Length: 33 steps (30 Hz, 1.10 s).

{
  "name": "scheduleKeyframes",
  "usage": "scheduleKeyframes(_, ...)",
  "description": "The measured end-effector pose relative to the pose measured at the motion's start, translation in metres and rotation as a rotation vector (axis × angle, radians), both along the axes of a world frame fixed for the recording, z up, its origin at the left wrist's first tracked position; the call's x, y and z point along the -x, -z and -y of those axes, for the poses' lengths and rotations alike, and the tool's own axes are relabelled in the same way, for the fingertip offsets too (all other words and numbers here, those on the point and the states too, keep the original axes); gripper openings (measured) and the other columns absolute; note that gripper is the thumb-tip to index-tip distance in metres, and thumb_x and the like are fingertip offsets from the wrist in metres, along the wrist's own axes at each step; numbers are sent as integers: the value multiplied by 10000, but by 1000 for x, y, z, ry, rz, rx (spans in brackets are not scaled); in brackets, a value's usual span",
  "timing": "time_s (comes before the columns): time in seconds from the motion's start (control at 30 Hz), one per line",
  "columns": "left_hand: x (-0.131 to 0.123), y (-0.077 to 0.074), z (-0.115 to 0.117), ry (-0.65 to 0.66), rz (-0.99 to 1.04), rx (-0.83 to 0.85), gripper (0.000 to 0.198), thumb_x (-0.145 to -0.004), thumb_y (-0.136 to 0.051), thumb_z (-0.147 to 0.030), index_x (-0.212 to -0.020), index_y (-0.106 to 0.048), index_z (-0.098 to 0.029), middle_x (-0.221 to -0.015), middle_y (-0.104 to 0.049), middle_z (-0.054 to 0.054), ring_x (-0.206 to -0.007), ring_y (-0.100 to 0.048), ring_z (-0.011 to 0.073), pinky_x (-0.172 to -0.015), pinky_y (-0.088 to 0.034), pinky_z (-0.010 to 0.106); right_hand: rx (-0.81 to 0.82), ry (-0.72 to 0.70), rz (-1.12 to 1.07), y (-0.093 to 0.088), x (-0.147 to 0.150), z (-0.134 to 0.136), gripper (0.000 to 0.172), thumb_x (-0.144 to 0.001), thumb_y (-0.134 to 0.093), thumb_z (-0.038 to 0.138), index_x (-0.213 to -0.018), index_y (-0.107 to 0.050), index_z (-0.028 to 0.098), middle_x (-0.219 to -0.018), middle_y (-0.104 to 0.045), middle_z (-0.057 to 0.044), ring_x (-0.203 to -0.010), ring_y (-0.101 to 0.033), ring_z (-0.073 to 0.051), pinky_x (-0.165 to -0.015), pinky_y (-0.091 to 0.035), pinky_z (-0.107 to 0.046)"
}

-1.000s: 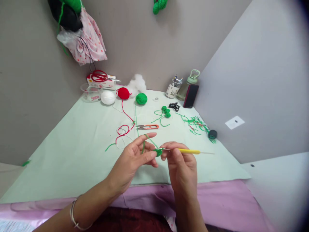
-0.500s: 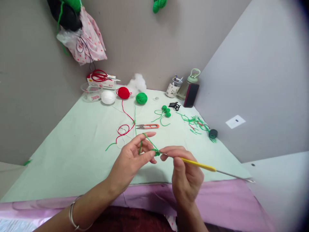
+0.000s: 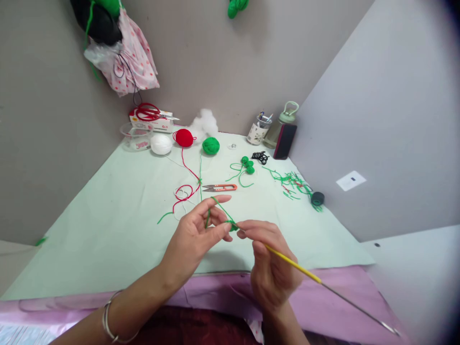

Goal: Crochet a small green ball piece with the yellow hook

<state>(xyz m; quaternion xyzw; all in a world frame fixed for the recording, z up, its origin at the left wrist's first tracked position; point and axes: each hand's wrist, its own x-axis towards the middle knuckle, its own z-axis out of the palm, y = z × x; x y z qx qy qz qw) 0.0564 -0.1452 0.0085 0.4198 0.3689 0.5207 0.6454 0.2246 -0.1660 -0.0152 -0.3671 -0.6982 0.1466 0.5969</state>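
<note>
My left hand pinches a small green crocheted yarn piece between thumb and fingers, the index finger extended rightward with a thin green yarn strand passing over it. My right hand, its fingers pointing leftward, grips a slender yellow-handled metal crochet hook much like a pen, the shaft slanting down to the right. The piece lies between my two hands, above the pale green cloth, nearer me than the orange-handled metal snips
</note>
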Motion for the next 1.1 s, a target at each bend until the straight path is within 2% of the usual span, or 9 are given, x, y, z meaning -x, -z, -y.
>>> scheduleKeyframes(0.23,-1,-1,-1,-2,26,6,465,-861,-839,-222,-1308,-712,-241,-879,-639,-42,-750,-686,132,-799,-577,300,5,6,3,2,0,-1,272,-1029,-547,91,-1127,-725,273,-1020,-809,-51,-962,-761,-209,-824,-620,-371)
scheduleKeyframes(0.47,-3,-3,1,-24,51,25,506,-822,-852,-185,-1303,-702,-231,-847,-638,-43,-758,-633,129,-748,-572,271,-145,74,123,3,7,-2,307,-1033,-574,144,-1253,-719,301,-1092,-807,-82,-933,-775,-218,-750,-636,-368)
scheduleKeyframes(0.6,-4,-5,2,-24,66,34,569,-788,-873,-147,-1317,-683,-231,-837,-647,-50,-749,-641,119,-744,-574,249,-171,150,155,10,6,1,402,-1000,-625,109,-1321,-723,329,-1075,-788,-73,-925,-766,-218,-748,-641,-358)
scheduleKeyframes(0.7,-6,-6,3,30,138,87,595,-782,-899,-177,-1330,-672,-216,-847,-658,-49,-699,-640,99,-692,-571,228,-229,257,257,19,5,2,485,-944,-725,113,-1349,-736,379,-1003,-762,-51,-889,-754,-223,-731,-640,-351)
scheduleKeyframes(0.77,-6,-5,3,138,229,188,596,-811,-893,-260,-1354,-659,-179,-759,-635,-54,-587,-586,84,-576,-537,215,-255,267,266,20,6,2,492,-944,-723,111,-1347,-740,393,-978,-757,-41,-860,-748,-219,-718,-635,-351)
scheduleKeyframes(0.83,-4,-4,1,233,302,290,586,-855,-859,-308,-1374,-648,-137,-590,-537,-90,-467,-458,63,-463,-450,186,-225,227,194,17,7,0,458,-965,-673,89,-1319,-748,369,-994,-766,-42,-868,-743,-212,-723,-628,-352)
scheduleKeyframes(0.9,0,-5,-1,237,325,321,557,-868,-847,-281,-1365,-654,-118,-508,-443,-123,-417,-348,41,-415,-380,156,-123,169,62,9,9,-1,368,-992,-620,89,-1237,-766,323,-965,-771,-42,-885,-731,-211,-746,-617,-362)
scheduleKeyframes(1.03,5,-13,-5,138,319,256,525,-796,-908,-234,-1273,-702,-158,-736,-595,-76,-398,-367,-9,-370,-357,140,115,24,-299,-7,12,-5,214,-1038,-587,173,-1022,-778,269,-807,-720,-23,-764,-684,-191,-702,-574,-357)
scheduleKeyframes(1.1,5,-17,-5,107,318,227,489,-783,-919,-241,-1227,-726,-172,-813,-601,-67,-393,-395,-21,-358,-367,137,196,-60,-465,-10,14,-7,191,-1037,-609,214,-981,-786,257,-815,-701,-19,-684,-658,-158,-639,-557,-323)
